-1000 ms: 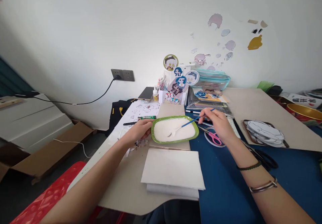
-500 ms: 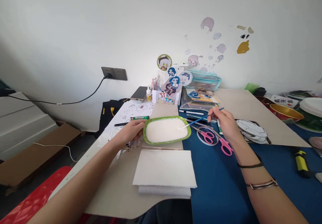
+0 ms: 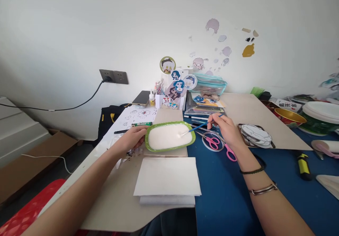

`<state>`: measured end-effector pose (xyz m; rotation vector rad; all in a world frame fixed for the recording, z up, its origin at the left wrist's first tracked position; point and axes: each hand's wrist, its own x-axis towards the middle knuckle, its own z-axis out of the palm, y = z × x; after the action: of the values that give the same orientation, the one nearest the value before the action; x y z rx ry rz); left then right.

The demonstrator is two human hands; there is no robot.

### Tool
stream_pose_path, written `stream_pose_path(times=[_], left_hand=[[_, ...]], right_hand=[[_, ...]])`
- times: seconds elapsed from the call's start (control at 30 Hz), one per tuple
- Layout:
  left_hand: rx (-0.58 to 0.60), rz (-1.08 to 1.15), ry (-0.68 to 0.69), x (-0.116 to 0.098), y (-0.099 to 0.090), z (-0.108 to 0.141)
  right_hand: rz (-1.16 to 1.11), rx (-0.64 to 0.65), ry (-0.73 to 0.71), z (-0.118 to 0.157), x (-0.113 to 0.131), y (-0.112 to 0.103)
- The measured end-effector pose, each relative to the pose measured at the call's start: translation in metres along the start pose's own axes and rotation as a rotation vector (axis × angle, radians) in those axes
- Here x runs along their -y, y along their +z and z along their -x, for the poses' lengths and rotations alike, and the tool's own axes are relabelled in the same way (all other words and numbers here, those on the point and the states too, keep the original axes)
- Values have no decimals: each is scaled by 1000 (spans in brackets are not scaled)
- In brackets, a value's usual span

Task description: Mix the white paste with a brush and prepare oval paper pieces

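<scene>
A green-rimmed dish (image 3: 192, 142) with a white filling stands over the grey board, tilted slightly. My left hand (image 3: 134, 137) grips its left end, thumb on the rim. In my right hand (image 3: 225, 128) is a thin blue brush (image 3: 199, 127), pinched between the fingers, its pale tip touching the white filling right of the middle. Below the dish lies folded white paper (image 3: 167, 176). Pink-handled scissors (image 3: 212, 143) rest beside the dish, partly over a clear ring.
Behind the dish stand a small glue bottle (image 3: 152, 99), stickers and a clear pouch (image 3: 208, 84). Paper cutouts (image 3: 255, 135) lie right of my right hand. Farther right are a gold bowl (image 3: 290, 117), a white-lidded tub (image 3: 321, 114) and a yellow-black tool (image 3: 303, 166).
The brush tip has moved left across the white filling, with my right hand following. The whole view has shifted a little to the right. My left hand still holds the dish.
</scene>
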<state>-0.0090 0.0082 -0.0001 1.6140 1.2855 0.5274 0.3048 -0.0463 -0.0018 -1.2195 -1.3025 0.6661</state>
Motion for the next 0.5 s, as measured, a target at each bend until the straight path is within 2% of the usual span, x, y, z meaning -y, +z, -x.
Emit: stream_pose_path(times=[0.13, 0.27, 0.4, 0.5], left_hand=[[-12, -9, 3, 1, 0, -1], [-20, -15, -2, 2, 1, -2], [-24, -18, -1, -2, 1, 0], [-27, -20, -1, -5, 2, 2]], right_hand=[[1, -61, -3, 1, 1, 3], [-46, 94, 22, 1, 1, 13], [-46, 5, 8, 0, 1, 16], [-38, 61, 11, 0, 1, 12]])
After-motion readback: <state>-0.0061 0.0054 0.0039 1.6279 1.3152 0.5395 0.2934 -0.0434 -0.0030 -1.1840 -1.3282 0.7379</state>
